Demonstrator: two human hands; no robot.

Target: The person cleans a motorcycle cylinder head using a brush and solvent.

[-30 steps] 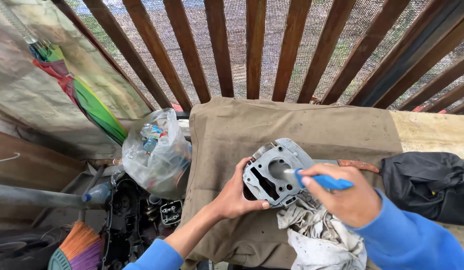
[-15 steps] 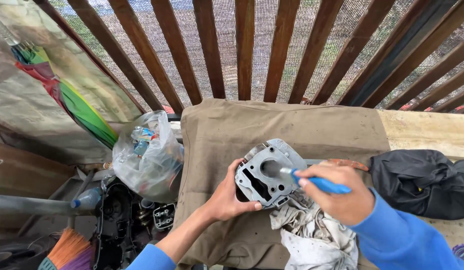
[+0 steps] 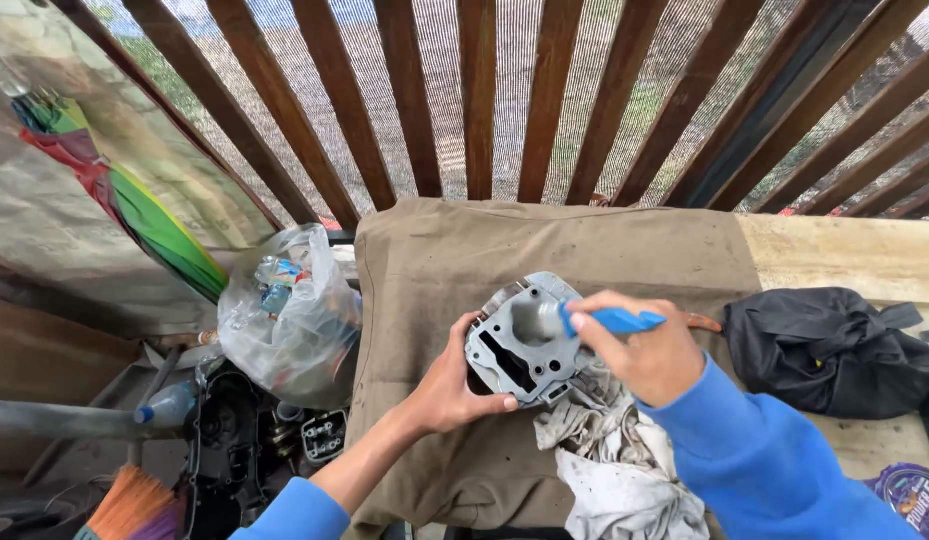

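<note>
Grey metal engine cylinder (image 3: 525, 340), tilted, gripped at its lower edge by left hand (image 3: 450, 385). Right hand (image 3: 650, 350) holds blue-handled tool (image 3: 610, 320), tip at the cylinder's bore. Dirty white rag (image 3: 610, 450) beneath, on olive cloth (image 3: 545, 240). Black bag (image 3: 835, 350) at right; clear plastic bag (image 3: 290, 315) at left.

One head-worn camera looks steeply down, close over the cloth-covered bench (image 3: 585, 250), facing the slatted railing (image 3: 475, 100).
</note>
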